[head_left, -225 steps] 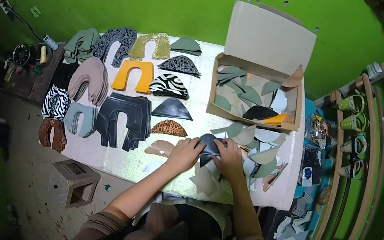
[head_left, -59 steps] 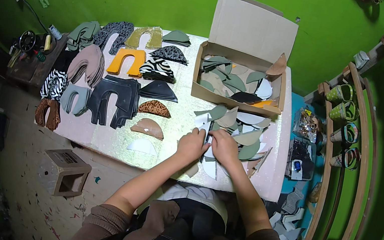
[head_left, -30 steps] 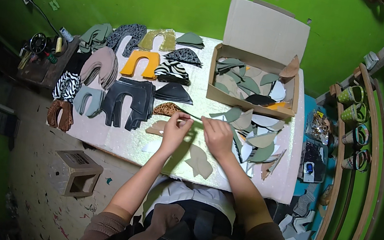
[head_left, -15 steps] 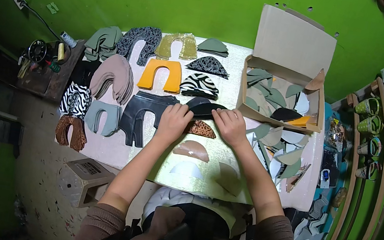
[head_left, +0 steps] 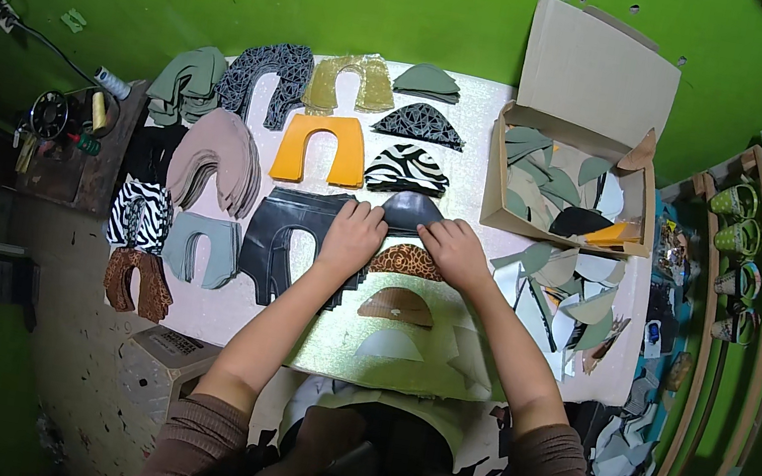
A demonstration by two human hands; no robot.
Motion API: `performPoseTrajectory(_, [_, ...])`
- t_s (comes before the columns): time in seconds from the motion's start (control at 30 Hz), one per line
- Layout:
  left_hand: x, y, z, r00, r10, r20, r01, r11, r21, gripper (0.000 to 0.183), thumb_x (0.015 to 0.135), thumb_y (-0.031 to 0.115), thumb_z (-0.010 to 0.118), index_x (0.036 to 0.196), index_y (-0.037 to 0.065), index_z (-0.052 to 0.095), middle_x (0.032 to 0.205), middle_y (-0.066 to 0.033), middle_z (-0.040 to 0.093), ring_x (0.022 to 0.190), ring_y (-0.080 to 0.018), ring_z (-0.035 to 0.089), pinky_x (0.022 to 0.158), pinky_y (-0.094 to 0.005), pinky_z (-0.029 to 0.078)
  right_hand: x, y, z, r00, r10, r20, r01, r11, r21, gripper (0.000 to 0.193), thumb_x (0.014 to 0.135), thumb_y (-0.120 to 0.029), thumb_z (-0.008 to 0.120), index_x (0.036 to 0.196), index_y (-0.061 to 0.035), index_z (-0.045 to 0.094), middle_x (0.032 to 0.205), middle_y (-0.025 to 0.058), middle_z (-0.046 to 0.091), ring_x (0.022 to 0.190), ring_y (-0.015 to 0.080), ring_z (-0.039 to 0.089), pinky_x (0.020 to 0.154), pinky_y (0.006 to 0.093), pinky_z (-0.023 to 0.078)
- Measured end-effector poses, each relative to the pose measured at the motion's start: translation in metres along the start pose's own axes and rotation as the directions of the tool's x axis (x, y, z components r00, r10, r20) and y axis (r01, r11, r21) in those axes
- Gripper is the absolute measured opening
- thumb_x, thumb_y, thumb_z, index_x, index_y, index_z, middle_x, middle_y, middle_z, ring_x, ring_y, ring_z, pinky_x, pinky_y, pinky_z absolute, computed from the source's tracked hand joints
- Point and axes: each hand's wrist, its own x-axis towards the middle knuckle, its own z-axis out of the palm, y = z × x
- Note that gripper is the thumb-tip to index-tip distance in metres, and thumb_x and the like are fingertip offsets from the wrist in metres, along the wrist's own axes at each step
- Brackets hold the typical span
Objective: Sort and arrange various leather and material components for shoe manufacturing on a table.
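Frame centre: left hand (head_left: 356, 237) and right hand (head_left: 452, 251) pinch black half-moon piece (head_left: 411, 213) by its ends (probably light, bendy; ends suit gripping).

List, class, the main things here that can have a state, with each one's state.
Black half-moon stack: between both hands
Left hand: touching its left end
Right hand: touching its right end
Cardboard box: open
Orange U-shaped pieces: stacked
Zebra-print half-moons: stacked
Loose scraps: heaped untidily
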Motion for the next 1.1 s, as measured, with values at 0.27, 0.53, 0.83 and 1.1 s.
performPoseTrajectory(0.27, [-0.003, 0.007, -0.002, 0.996, -0.062, 0.069, 0.063, 0.998, -0.009, 0.01, 0.073, 0.012, 0.055, 0.079, 0.008, 0.062, 0.083, -0.0066, 0.057, 0.088, -0.0225, 0.053, 0.084, -0.0369, 0.038, -0.004, -0.001, -0.006, 0.977, 0.189, 0.098, -0.208, 0.943, 0.26, 0.05, 0.062, -0.004, 0.065, 0.111, -0.0087, 0.062, 0.101, 0.0047, 0.057, 0.1, 0.0218, 0.053, 0.087, 0.0339, 0.041])
performPoseTrajectory(0.53, [0.008, 0.062, -0.026, 0.974, -0.228, 0.012, 0.226, 0.951, -0.213, 0.023, 0.069, 0.008, 0.059, 0.091, 0.006, 0.058, 0.095, -0.0099, 0.056, 0.092, -0.0258, 0.053, 0.083, -0.0379, 0.038, -0.049, -0.027, -0.041, 0.914, 0.401, 0.059, -0.393, 0.843, 0.366, 0.042, 0.073, 0.002, 0.051, 0.114, -0.0071, 0.058, 0.116, 0.0137, 0.054, 0.107, 0.0312, 0.051, 0.095, 0.0421, 0.038])
performPoseTrajectory(0.83, [0.013, 0.17, -0.02, 0.998, 0.027, 0.058, -0.005, 0.933, -0.361, 0.032, 0.07, 0.011, 0.063, 0.101, 0.006, 0.056, 0.102, -0.0092, 0.055, 0.096, -0.0249, 0.053, 0.085, -0.0382, 0.037, -0.143, -0.05, -0.063, 0.901, 0.429, 0.069, -0.435, 0.888, 0.15, 0.037, 0.072, -0.008, 0.057, 0.109, -0.0056, 0.058, 0.116, 0.0146, 0.051, 0.112, 0.0291, 0.046, 0.098, 0.0438, 0.033])
performPoseTrajectory(1.1, [0.017, 0.232, -0.027, 0.998, -0.068, -0.003, 0.062, 0.936, -0.346, 0.032, 0.067, 0.009, 0.061, 0.099, 0.006, 0.057, 0.099, -0.0099, 0.056, 0.094, -0.0252, 0.054, 0.084, -0.0377, 0.038, -0.194, -0.031, -0.089, 0.877, 0.48, 0.028, -0.481, 0.876, 0.031, 0.047, 0.072, -0.015, 0.062, 0.117, -0.0035, 0.052, 0.115, 0.0174, 0.051, 0.11, 0.031, 0.046, 0.097, 0.043, 0.035])
